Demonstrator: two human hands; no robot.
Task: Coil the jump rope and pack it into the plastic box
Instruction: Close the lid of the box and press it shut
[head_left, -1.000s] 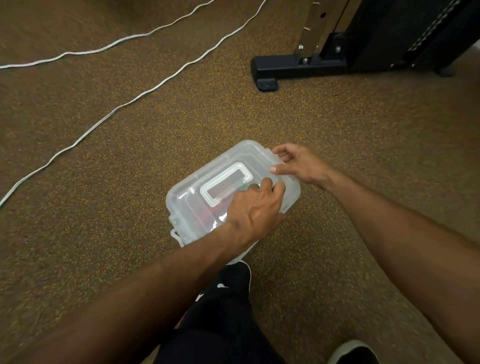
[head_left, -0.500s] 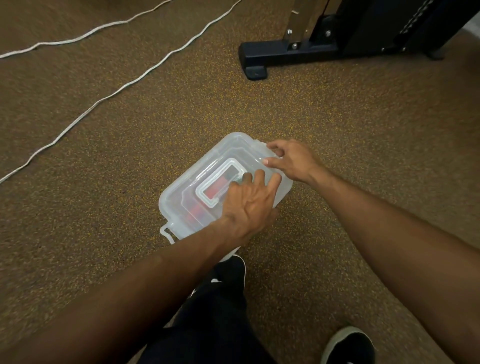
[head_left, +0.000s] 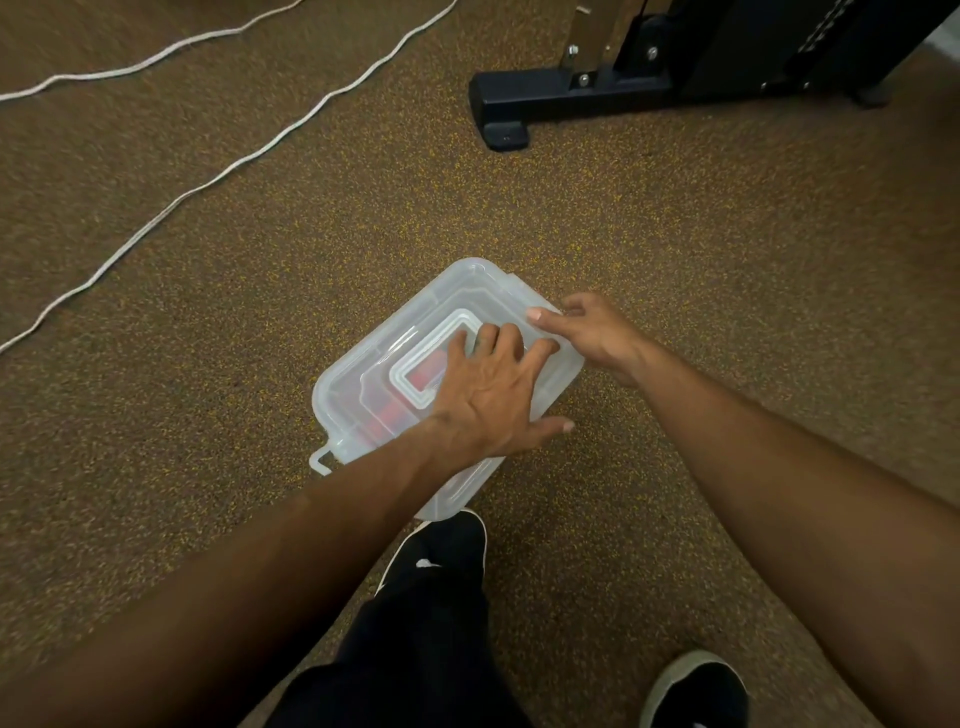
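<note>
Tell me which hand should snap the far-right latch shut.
Probably the right hand: its fingers already curl over that edge of the box. The left hand lies flat on the lid, well placed to hold it down.

We see the left hand (head_left: 488, 395) mid-frame, palm down, fingers splayed flat (thumb stuck out to the right). Right hand (head_left: 592, 332) just upper right of it, fingers curled; both forearms run in from the bottom corners.

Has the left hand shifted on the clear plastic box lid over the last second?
Yes. The left hand went from a curled grip beside the lid's recessed handle to lying flat with fingers spread, reaching further toward the far edge of the clear plastic box.
</note>
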